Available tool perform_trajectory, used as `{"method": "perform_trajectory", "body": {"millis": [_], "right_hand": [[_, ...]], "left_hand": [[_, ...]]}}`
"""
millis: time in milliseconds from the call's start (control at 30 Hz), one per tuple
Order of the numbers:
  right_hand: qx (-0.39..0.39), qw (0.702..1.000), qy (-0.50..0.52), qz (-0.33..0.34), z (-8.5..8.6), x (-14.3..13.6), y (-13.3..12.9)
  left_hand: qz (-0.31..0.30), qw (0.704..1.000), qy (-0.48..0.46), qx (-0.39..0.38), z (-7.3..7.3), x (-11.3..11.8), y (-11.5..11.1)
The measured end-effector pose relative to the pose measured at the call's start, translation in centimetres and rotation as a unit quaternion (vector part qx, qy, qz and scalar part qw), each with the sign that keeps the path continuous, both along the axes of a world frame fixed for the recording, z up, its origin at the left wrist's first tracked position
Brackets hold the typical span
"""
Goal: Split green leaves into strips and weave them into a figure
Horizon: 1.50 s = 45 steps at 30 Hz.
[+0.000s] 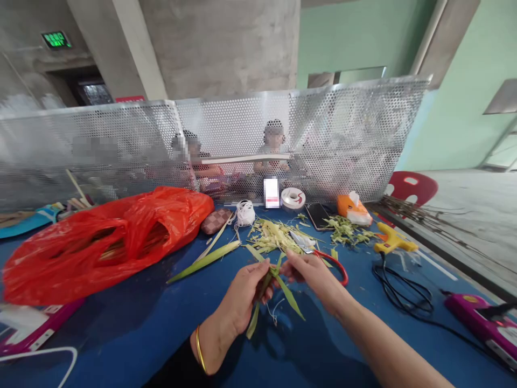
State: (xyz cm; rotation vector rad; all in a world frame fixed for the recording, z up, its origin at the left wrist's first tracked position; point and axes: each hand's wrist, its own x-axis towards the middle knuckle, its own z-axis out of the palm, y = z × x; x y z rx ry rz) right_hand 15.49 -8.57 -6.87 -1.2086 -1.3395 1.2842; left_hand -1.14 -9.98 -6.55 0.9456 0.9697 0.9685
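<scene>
Above the blue table (161,334), my left hand (246,291) is closed round a bundle of green leaf strips (288,296), whose ends stick out up and down. The fingers of my right hand (305,269) are pinched together at the right side of the bundle; what is between them is too small to tell. A thin white thread (274,312) hangs below the bundle. Red-handled scissors (341,269) lie just beyond my right hand, beside a pile of leaf scraps (270,234). One long green leaf (205,261) lies to the left.
A red plastic bag (97,242) fills the left side. Farther back are white string (245,213), a ribbon roll (293,198), a phone (318,215) and tissues (354,210). At right are a yellow glue gun (393,240) and a purple power strip (480,323). People sit behind a perforated screen (238,124).
</scene>
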Motion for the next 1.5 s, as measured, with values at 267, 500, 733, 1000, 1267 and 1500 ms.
{"method": "perform_trajectory", "body": {"millis": [267, 500, 733, 1000, 1267, 1500], "right_hand": [[-0.05, 0.982, 0.184, 0.016, -0.8, -1.6, -0.8], [-0.054, 0.977, 0.204, -0.012, -0.5, -1.9, -1.3], [-0.007, 0.987, 0.152, -0.059, -0.7, -1.6, -0.8], [0.319, 0.931, -0.122, -0.13, 0.3, -1.1, -2.5], [0.214, 0.973, -0.084, -0.017, -0.7, -2.6, -2.7], [0.2, 0.979, -0.031, 0.022, -0.6, -2.5, -2.9]], "left_hand": [[-0.047, 0.996, 0.069, -0.01, -0.5, 0.5, -0.7], [-0.07, 0.994, 0.081, -0.007, -0.1, 0.9, -1.0], [-0.055, 0.996, 0.065, 0.003, 0.2, 0.8, -1.1], [0.11, 0.988, -0.051, 0.098, 0.7, -0.6, 0.0], [0.086, 0.99, -0.028, 0.107, 1.0, -0.3, -0.4], [0.092, 0.99, -0.044, 0.093, 1.0, -0.2, -0.4]]}}
